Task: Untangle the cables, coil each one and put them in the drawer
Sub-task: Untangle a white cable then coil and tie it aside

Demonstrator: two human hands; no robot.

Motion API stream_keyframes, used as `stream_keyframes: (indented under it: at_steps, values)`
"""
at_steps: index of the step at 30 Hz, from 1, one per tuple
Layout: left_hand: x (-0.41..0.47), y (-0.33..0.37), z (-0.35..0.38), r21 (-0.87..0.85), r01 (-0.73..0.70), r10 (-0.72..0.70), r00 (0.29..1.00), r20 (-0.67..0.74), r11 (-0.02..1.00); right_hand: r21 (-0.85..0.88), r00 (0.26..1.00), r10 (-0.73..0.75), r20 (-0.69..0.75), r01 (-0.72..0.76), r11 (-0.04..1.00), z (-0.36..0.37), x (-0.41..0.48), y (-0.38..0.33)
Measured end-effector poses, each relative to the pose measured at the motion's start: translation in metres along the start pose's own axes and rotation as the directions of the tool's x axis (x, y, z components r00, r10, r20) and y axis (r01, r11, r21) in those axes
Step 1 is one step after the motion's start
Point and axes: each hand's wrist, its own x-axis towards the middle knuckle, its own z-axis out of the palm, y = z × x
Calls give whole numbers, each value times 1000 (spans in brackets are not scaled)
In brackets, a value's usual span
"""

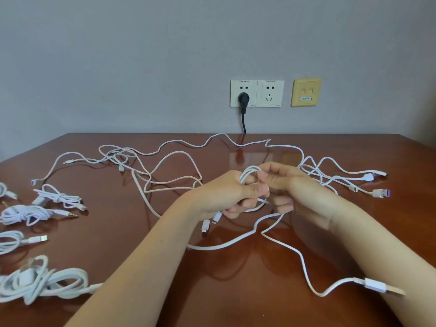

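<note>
Glossy brown table (236,291) under grey wall (141,55), strewn with white cables (179,154).

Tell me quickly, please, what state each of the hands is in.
Left hand: closed around the white cable coil.
Right hand: closed, pinching the same coil.

1 head camera, facing forward-down, close over table (113,232), wall (141,55) behind.

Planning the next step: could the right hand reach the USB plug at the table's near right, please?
Probably yes: the USB plug lies uncovered on the table beside the right forearm. The right hand, though, is pinching the cable loops and must release first.
</note>
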Motion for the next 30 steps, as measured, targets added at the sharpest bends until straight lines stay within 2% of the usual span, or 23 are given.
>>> stream_keyframes:
  at_steps: [3, 8, 11, 14, 19, 21, 26, 30]
  values:
    - [1, -2, -4, -60, -33, 28, 996, -85, 998, 132, 999, 6, -35, -1, 991, -3, 1, -2]
    - [5, -1, -5, -213, -89, 31, 966, -258, 973, -4, 1000, 0, -31, 0, 1000, 0, 4, 3]
    - [8, -2, -8, -240, -103, 14, 938, -346, 965, 48, 998, -47, -46, 49, 998, 2, 6, 2]
    - [9, -4, -4, -205, -67, -7, 940, -342, 977, 150, 994, -108, -35, 112, 982, 2, 6, 0]
    - [11, -5, 12, -112, -70, 42, 971, -234, 991, 243, 991, -121, -56, 131, 961, 2, 2, -2]
    - [12, -5, 16, -101, -107, 77, 962, -263, 989, 216, 993, -82, -82, 98, 971, 0, 3, -3]
    - [15, -3, 13, -133, -228, 161, 907, -388, 964, 122, 988, 115, -99, -102, 987, 3, 3, -2]
    - [15, -1, 14, -136, -245, 169, 894, -415, 960, 76, 989, 138, -48, -134, 988, 5, 2, -1]
